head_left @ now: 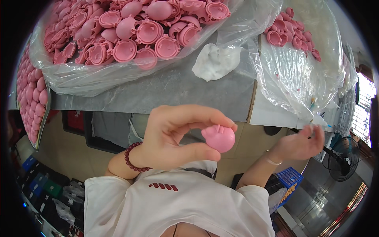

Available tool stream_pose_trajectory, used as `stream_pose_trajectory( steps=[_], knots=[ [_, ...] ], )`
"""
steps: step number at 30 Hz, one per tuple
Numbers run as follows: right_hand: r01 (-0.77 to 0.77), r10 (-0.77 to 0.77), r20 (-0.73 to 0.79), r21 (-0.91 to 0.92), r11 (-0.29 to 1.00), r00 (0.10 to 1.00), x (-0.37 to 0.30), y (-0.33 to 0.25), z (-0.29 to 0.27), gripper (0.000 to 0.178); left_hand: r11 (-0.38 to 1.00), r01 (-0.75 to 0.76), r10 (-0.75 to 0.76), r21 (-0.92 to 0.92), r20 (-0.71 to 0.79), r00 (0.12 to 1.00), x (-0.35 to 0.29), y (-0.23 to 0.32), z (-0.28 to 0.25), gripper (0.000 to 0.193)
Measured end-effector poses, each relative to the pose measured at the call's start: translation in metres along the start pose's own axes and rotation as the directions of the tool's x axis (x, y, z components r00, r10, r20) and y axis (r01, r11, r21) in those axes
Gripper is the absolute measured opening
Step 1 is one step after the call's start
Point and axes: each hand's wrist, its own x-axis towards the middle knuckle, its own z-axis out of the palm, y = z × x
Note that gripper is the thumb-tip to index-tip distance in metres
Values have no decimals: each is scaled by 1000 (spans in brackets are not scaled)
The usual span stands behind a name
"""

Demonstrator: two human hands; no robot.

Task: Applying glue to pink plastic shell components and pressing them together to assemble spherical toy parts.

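My left hand (167, 136) is closed in a pinch on a small, round pink plastic ball (221, 139) with little raised bumps on its upper left. The thumb presses it from below and the fingers from above, in front of my white shirt. Over at the right, beside the table's edge, my right hand (302, 143) is raised with its fingers curled together. Whatever may be in those fingers is too small and blurred to make out. A small blue-tipped item (327, 125) lies close to the fingertips.
Pink hollow shells (124, 50) fill a clear plastic bag on the grey table (166, 89). Smaller pink pieces (288, 31) lie on plastic at the right. A crumpled white sheet (217, 61) sits between. Pink balls (33, 93) fill a tray at left; a black fan (342, 160) stands at right.
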Motion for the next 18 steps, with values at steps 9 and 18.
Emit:
stream_pose_trajectory(
  steps=[9, 18],
  knots=[
    [-636, 638, 45, 159, 755, 769, 25, 152, -38, 41, 743, 364, -272, -562, 242, 931, 2, 1, -15, 63],
    [-479, 475, -71, -53, 876, 877, 39, 94, -33, 32, 937, 111, -102, -332, 44, 994, -10, 20, -16, 43]
  ],
)
